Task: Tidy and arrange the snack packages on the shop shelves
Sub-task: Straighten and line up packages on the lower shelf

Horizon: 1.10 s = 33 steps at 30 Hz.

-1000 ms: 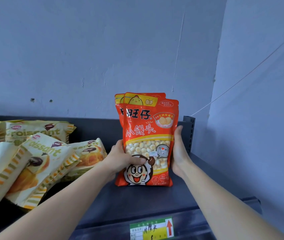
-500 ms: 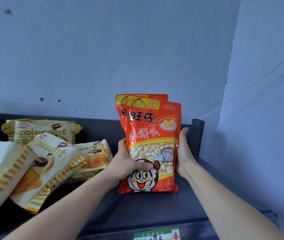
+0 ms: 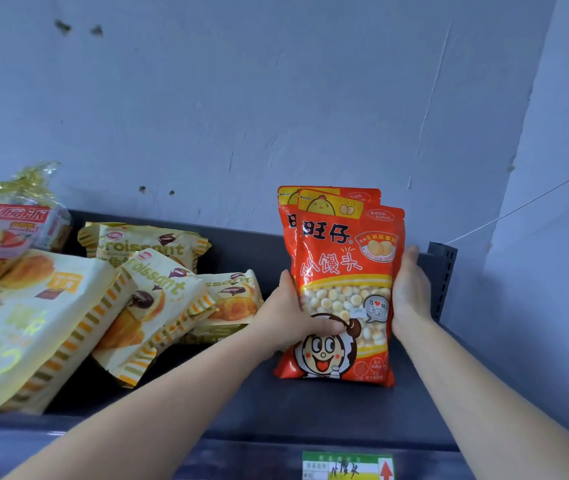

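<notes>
In the head view, two red snack bags stand upright on the dark shelf (image 3: 311, 410) near its right end, the front red bag (image 3: 345, 271) overlapping the rear red bag (image 3: 288, 216), which peeks out at the top and left. The left hand (image 3: 293, 317) grips the pair at the left edge: its thumb (image 3: 324, 329) lies across the front bag's face just above the cartoon head, while the other fingers go behind (out of sight). The right hand (image 3: 409, 289) presses against the right edge, its visible finger straight and pointing up along the bag; the rest of it is hidden behind the bags. The bags' bottoms rest on the shelf. To the left, apart from the bags, yellow croissant packs (image 3: 158, 306) lie tumbled. A green price label (image 3: 345, 467) sits on the shelf's front lip below.
</notes>
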Tool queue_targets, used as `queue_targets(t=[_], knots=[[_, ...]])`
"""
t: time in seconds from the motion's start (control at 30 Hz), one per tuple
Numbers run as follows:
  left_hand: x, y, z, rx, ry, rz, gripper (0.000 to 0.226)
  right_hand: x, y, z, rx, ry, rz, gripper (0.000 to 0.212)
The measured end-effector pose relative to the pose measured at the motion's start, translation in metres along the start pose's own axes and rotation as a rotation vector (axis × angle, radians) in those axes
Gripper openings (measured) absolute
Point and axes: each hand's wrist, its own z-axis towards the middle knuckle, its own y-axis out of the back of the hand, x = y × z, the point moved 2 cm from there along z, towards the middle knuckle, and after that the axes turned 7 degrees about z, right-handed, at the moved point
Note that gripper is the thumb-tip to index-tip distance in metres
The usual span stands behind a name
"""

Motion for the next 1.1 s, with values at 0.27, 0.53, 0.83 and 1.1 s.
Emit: queue_targets(t=[0.27, 0.53, 0.83, 1.1], knots=[[-0.022, 0.068, -0.035, -0.194, -0.021, 0.685, 0.102, 0.059, -0.048, -0.059, -0.077, 0.875, -0.356, 0.038], [0.008, 0.128, -0.085, -0.37, 0.013, 1.183, 0.058, 0.025, -0.105, -0.117, 0.394, 0.813, -0.586, 0.027], [0.023, 0.162, -0.133, -0.515, -0.003, 1.259, 0.055, -0.017, -0.147, -0.16, 0.785, 0.394, -0.72, 0.057], [0.039, 0.18, -0.142, -0.406, 0.022, 1.187, 0.077, -0.015, -0.16, -0.166, 0.692, 0.309, -0.734, 0.052]])
